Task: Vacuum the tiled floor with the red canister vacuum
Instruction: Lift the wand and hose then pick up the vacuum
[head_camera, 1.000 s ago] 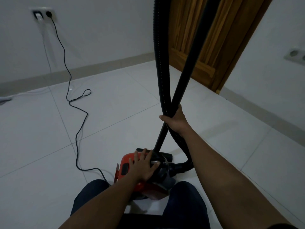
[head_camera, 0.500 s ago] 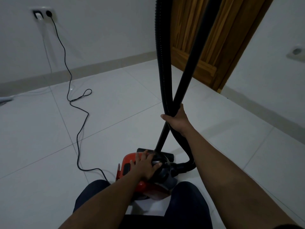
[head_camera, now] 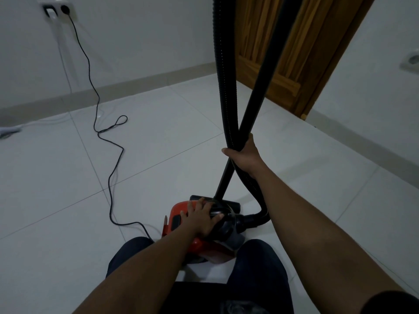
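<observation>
Resting on pale tiled floor (head_camera: 158, 155) before wooden door (head_camera: 317, 53), vacuum (head_camera: 181, 209) in left grip (head_camera: 199, 219); right grip (head_camera: 246, 158) clasps hose (head_camera: 223, 75).

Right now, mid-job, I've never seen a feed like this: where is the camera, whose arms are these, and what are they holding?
It is one camera worn on a person's head, looking down at their own arms. The right hand grips the black hose and the rigid wand together where they cross. The left hand lies on top of the red canister vacuum; whether it grips is unclear. On the tiled floor the power cord runs to a wall socket.
</observation>
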